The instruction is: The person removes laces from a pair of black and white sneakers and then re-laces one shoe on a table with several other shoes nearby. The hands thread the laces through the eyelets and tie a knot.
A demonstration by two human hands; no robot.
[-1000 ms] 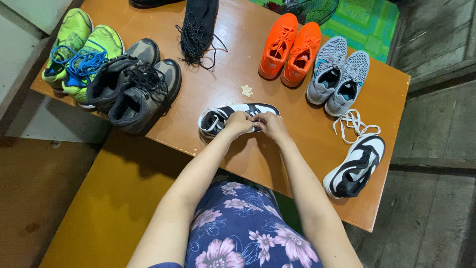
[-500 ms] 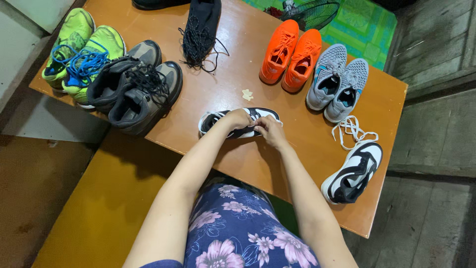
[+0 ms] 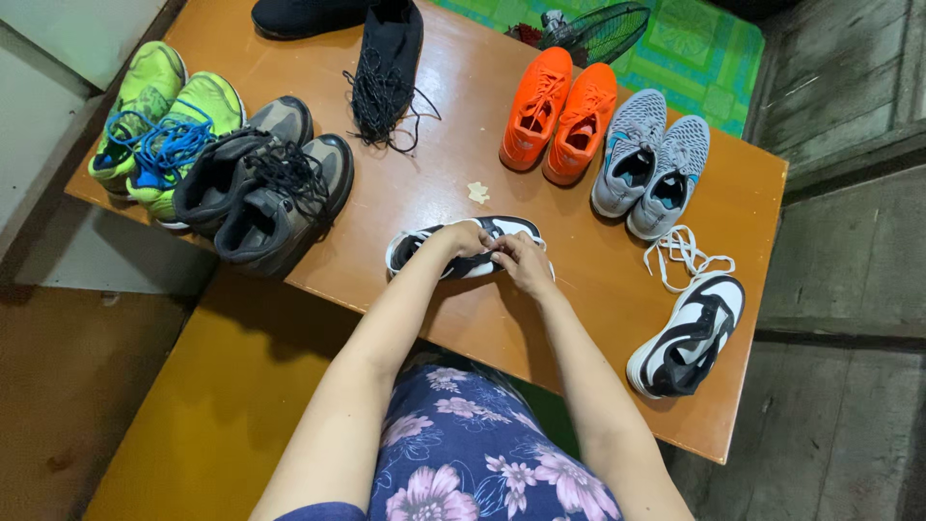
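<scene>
- A black-and-white sneaker (image 3: 468, 249) lay on its side near the front edge of the wooden bench (image 3: 434, 174), right in front of the person.
- The left hand (image 3: 467, 237) rested on the middle of that sneaker, its fingers curled down and closed on the upper.
- The right hand (image 3: 522, 262) sat touching the left one, its fingers bent and pinched shut at the same spot on the sneaker; what exactly they pinched was too small to tell.
- The matching black-and-white sneaker (image 3: 687, 336) lay well apart at the bench's right end, with a loose white lace (image 3: 683, 253) just above it.
- A grey pair (image 3: 651, 166) and an orange pair (image 3: 558, 118) stood side by side behind the hands.
- A black shoe (image 3: 388, 58) with trailing black laces lay at the far edge.
- On the left sat a dark grey pair (image 3: 265, 183), touching a lime-green pair (image 3: 159, 121) with blue laces.
- A small pale scrap (image 3: 477, 192) lay on the bare wood just beyond the held sneaker.
- A floral-print garment (image 3: 473, 453) covered the person's lap below the bench.
</scene>
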